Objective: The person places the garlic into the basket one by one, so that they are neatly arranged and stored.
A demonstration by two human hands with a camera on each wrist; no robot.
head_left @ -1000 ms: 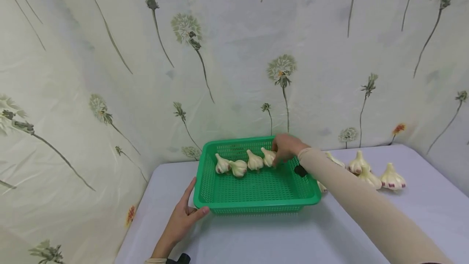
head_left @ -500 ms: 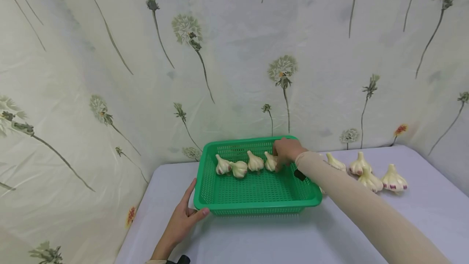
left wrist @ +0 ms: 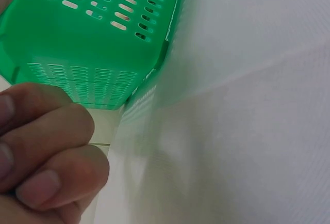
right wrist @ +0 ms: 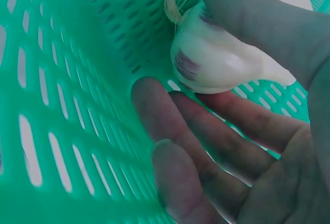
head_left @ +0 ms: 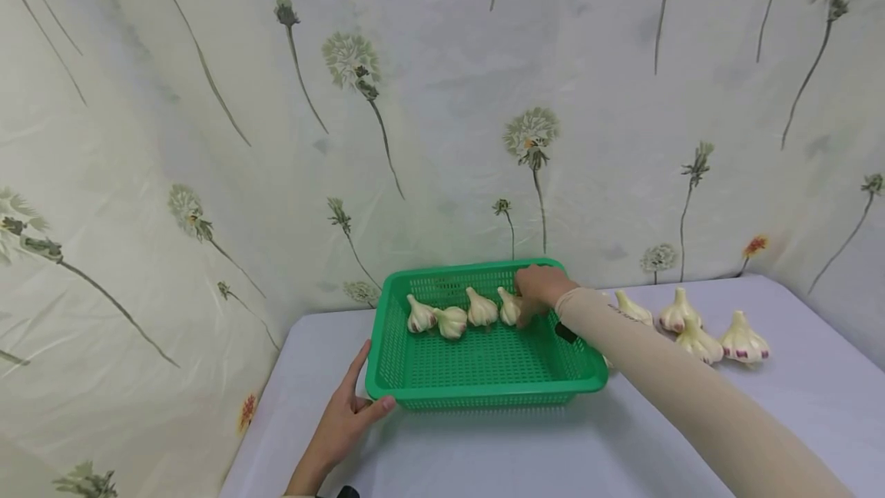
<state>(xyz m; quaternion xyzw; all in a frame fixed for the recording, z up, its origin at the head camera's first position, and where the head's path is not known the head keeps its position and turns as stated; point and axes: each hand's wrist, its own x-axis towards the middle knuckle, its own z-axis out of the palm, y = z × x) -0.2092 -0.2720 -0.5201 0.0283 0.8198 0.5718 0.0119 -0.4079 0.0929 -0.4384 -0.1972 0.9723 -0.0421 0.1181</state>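
Note:
In the head view a green basket (head_left: 484, 388) holds several garlic bulbs in a row along its back half. My right hand (head_left: 542, 292) reaches into the back right of the basket, beside the rightmost bulb (head_left: 510, 307). The right wrist view shows the right hand (right wrist: 258, 136) with its thumb over a garlic bulb (right wrist: 211, 59) and fingertips under it, other fingers spread near the wall. My left hand (head_left: 340, 415) holds the basket's front left corner between index finger and thumb; its other fingers (left wrist: 56, 146) are curled outside the basket (left wrist: 77, 43).
More garlic bulbs (head_left: 744, 338) stand on the white-covered table (head_left: 484, 459) right of the basket, some partly behind my right sleeve (head_left: 677, 375). A flower-patterned sheet (head_left: 442, 137) hangs behind the table and on its left side.
Since a second ago the rightmost bulb in the basket has shifted slightly right and down, along with my right hand. The left hand stays at the corner.

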